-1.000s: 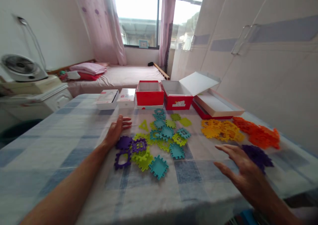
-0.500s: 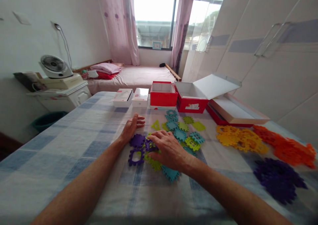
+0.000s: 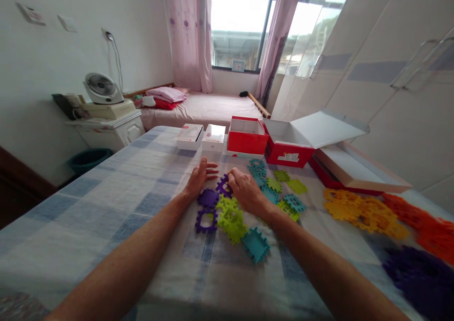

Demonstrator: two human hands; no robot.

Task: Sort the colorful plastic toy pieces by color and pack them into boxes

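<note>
My left hand (image 3: 200, 178) lies flat and open on the checked tablecloth (image 3: 135, 203), touching a purple foam piece (image 3: 208, 198). My right hand (image 3: 245, 192) pinches another purple foam piece (image 3: 223, 185) and holds it just above the pile. Around both hands lie lime green pieces (image 3: 230, 218), a teal square piece (image 3: 255, 244) and a purple frame piece (image 3: 206, 220). More teal and green pieces (image 3: 280, 186) spread behind my right hand.
Yellow pieces (image 3: 358, 212), orange pieces (image 3: 425, 221) and a dark purple heap (image 3: 418, 276) lie at right. Red boxes (image 3: 247, 139), an open box with white lid (image 3: 308, 136) and two small white boxes (image 3: 200, 136) stand at the table's far edge. A fan (image 3: 101, 88) and bed lie beyond.
My right hand came from the purple heap at right to the middle pile and has closed on a purple piece, lifting it. The view has swung right. My left hand stays flat.
</note>
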